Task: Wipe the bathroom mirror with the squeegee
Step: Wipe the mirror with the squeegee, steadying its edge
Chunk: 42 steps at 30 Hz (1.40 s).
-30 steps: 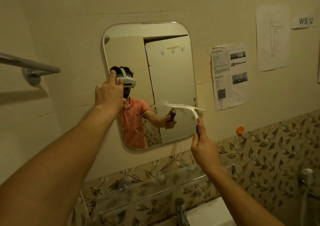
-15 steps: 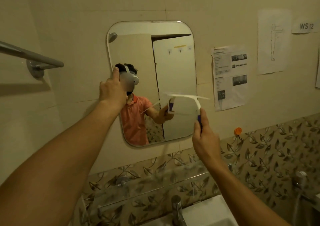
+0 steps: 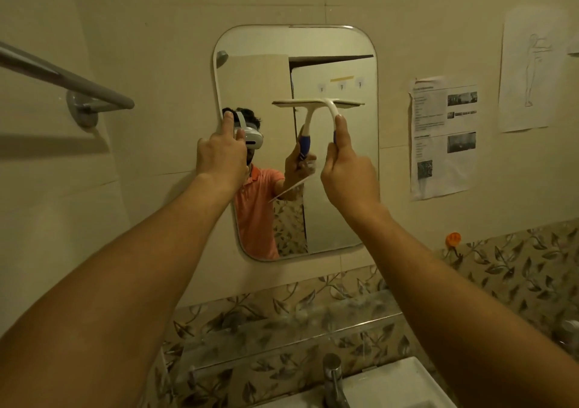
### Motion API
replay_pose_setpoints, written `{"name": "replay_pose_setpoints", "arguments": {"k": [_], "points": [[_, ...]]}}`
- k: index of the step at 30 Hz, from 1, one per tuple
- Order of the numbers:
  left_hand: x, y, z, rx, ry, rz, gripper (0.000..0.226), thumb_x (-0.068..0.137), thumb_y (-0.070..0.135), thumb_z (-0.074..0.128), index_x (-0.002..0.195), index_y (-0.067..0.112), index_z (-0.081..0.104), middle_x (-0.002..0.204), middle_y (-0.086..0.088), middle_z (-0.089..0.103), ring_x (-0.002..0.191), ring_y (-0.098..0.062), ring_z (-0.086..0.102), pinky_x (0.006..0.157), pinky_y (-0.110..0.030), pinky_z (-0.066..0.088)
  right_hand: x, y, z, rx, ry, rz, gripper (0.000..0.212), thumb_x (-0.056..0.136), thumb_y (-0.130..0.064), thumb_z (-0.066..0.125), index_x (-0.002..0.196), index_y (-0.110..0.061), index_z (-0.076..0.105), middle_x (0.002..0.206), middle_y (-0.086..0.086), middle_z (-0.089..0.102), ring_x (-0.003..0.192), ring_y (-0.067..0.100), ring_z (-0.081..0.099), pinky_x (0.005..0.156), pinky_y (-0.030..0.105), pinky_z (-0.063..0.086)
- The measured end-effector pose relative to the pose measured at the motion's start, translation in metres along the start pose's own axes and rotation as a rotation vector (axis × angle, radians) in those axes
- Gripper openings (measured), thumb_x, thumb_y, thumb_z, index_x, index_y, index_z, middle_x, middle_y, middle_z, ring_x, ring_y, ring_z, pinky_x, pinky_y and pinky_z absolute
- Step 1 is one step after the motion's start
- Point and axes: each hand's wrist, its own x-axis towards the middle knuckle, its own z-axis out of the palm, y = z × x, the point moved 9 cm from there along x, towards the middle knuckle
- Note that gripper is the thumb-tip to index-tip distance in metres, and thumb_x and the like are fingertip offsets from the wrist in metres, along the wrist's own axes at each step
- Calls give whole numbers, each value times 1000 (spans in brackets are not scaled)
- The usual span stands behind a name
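A rounded rectangular mirror (image 3: 332, 47) hangs on the beige tiled wall. My right hand (image 3: 347, 172) grips the blue handle of a white squeegee (image 3: 329, 104). Its blade lies level against the glass a little above the mirror's middle, on the right half. My left hand (image 3: 221, 155) presses on the mirror's left edge at mid height, fingers pointing up and holding nothing. The mirror reflects a person in an orange shirt and the squeegee.
A metal towel bar (image 3: 81, 85) juts from the left wall. Printed sheets (image 3: 443, 138) are stuck to the wall right of the mirror. Below are a glass shelf (image 3: 282, 338), a tap (image 3: 333, 379), a white basin (image 3: 398, 385) and an orange hook (image 3: 453, 239).
My right hand has lifted the squeegee and shifted it left, from beside the mirror's lower right edge onto the glass. My left hand stays on the mirror's left edge.
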Motion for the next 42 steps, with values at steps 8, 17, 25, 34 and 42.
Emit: {"name": "replay_pose_setpoints", "arguments": {"k": [8, 17, 25, 34, 42], "points": [[3, 0, 2, 51, 21, 20, 74, 92, 37, 70, 154, 17, 36, 162, -15, 13, 113, -33, 57, 86, -42, 49, -78, 44, 43, -59, -32, -2, 70, 109, -33, 36, 158, -46, -12, 58, 0, 49, 45, 13, 47, 39, 24, 31], [1, 2, 1, 43, -21, 16, 75, 91, 44, 70, 153, 19, 38, 164, -14, 9, 118, -34, 55, 91, -42, 47, -159, 82, 69, -62, -140, 70, 72, 109, -35, 33, 154, -52, -21, 59, 0, 49, 46, 17, 49, 43, 37, 48], [-2, 2, -6, 24, -33, 7, 68, 92, 38, 70, 150, 18, 43, 165, -14, 7, 115, -34, 56, 89, -42, 48, -180, 90, 58, 18, -257, 91, 68, 108, -38, 35, 153, -53, -14, 62, -2, 56, 50, 14, 54, 49, 39, 53], [-2, 2, -5, 4, -39, 7, 66, 97, 35, 63, 154, 15, 36, 165, -14, 5, 120, -32, 55, 93, -42, 49, -7, 41, -40, 218, 17, 95, 48, 109, -47, 28, 155, -54, 17, 71, 2, 56, 55, 16, 53, 46, 33, 49], [0, 1, 0, 21, -30, 15, 69, 96, 37, 64, 155, 15, 34, 165, -15, 5, 116, -32, 57, 88, -40, 49, 58, 27, -45, 168, -41, 181, 51, 110, -43, 26, 159, -49, 12, 81, 2, 57, 62, 16, 58, 31, 21, 41]]}}
